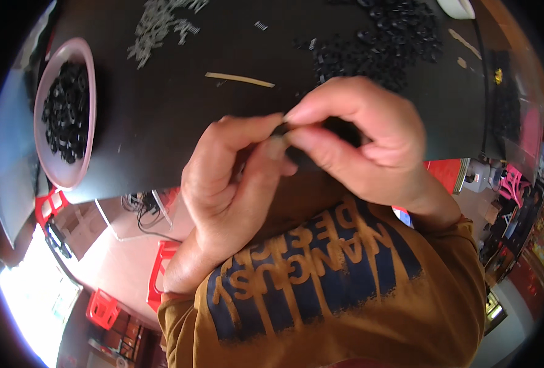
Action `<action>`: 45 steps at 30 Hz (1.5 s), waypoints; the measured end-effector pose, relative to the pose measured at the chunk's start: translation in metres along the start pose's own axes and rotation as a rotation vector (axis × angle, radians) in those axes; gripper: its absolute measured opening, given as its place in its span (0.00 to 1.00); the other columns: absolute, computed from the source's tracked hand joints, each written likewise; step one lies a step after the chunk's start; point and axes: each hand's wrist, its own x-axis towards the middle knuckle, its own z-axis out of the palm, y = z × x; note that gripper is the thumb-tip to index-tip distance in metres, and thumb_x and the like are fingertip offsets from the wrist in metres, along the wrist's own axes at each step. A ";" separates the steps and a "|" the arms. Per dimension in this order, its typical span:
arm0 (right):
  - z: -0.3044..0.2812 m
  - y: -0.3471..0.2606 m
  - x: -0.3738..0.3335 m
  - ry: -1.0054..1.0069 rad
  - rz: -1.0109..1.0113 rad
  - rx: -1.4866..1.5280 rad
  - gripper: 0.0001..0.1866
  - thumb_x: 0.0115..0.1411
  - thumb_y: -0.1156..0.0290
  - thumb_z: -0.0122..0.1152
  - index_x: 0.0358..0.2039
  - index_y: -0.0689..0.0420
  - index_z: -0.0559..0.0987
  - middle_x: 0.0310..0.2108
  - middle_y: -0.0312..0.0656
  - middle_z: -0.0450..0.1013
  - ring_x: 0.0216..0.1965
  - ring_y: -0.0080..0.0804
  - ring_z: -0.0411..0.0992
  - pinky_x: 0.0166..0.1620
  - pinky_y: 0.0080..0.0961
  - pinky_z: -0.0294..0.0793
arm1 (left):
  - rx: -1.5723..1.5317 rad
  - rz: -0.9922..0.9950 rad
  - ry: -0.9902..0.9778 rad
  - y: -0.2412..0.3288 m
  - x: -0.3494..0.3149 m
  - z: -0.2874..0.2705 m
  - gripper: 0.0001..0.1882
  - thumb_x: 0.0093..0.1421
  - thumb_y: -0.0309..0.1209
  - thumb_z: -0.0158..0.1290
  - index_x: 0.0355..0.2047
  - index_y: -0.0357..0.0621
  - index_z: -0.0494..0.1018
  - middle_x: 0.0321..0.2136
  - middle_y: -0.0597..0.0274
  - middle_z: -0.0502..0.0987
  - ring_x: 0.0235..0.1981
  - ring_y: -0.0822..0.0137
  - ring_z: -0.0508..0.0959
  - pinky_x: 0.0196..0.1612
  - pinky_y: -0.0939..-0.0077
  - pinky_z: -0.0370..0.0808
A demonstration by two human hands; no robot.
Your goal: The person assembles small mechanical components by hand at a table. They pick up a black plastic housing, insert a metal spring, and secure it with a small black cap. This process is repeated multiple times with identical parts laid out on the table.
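My left hand (232, 175) and my right hand (370, 138) meet over the near edge of the dark table. Thumb and forefinger of each are pinched on a small black part (280, 129). Fingertips cover most of that piece, so its exact shape is hidden. Beyond my right hand spreads a loose pile of small black plastic pieces (394, 37). A pink bowl (92, 92) at the left holds many similar black pieces (68, 116). Small grey, comb-like pieces (155, 30) lie heaped at the far left of the table.
A thin yellowish strip (240, 79) lies on the table (180, 104) ahead of my hands. One grey piece (260, 25) sits apart from its heap. A white container (457, 7) stands at the far right. Red stools (103, 308) are on the floor to the left.
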 end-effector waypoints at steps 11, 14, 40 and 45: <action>-0.043 0.008 0.002 0.128 0.014 -0.381 0.08 0.50 0.77 0.62 0.32 0.62 0.76 0.28 0.41 0.74 0.29 0.28 0.72 0.33 0.20 0.70 | -0.272 -0.181 0.146 0.001 0.001 -0.006 0.07 0.57 0.21 0.48 0.38 0.36 0.68 0.27 0.56 0.75 0.21 0.74 0.74 0.29 0.84 0.72; -0.064 0.012 0.017 0.109 0.092 -0.760 0.08 0.54 0.75 0.57 0.34 0.64 0.76 0.27 0.41 0.73 0.27 0.24 0.70 0.31 0.18 0.69 | -0.238 -0.189 0.152 0.000 0.001 -0.004 0.07 0.57 0.21 0.48 0.37 0.36 0.68 0.26 0.56 0.75 0.20 0.74 0.74 0.29 0.84 0.72; -0.065 0.010 0.007 0.329 0.535 0.576 0.10 0.55 0.71 0.55 0.35 0.63 0.76 0.27 0.41 0.73 0.25 0.23 0.70 0.29 0.18 0.69 | -0.369 -0.221 0.152 0.004 0.007 0.000 0.10 0.57 0.20 0.47 0.40 0.34 0.68 0.26 0.58 0.74 0.20 0.75 0.73 0.31 0.83 0.72; -0.033 -0.007 0.005 0.331 0.649 0.588 0.13 0.54 0.68 0.56 0.36 0.62 0.76 0.25 0.40 0.74 0.24 0.22 0.70 0.29 0.17 0.69 | -0.395 -0.169 0.064 0.012 0.014 0.006 0.10 0.58 0.22 0.45 0.41 0.36 0.68 0.26 0.58 0.74 0.19 0.74 0.70 0.26 0.81 0.68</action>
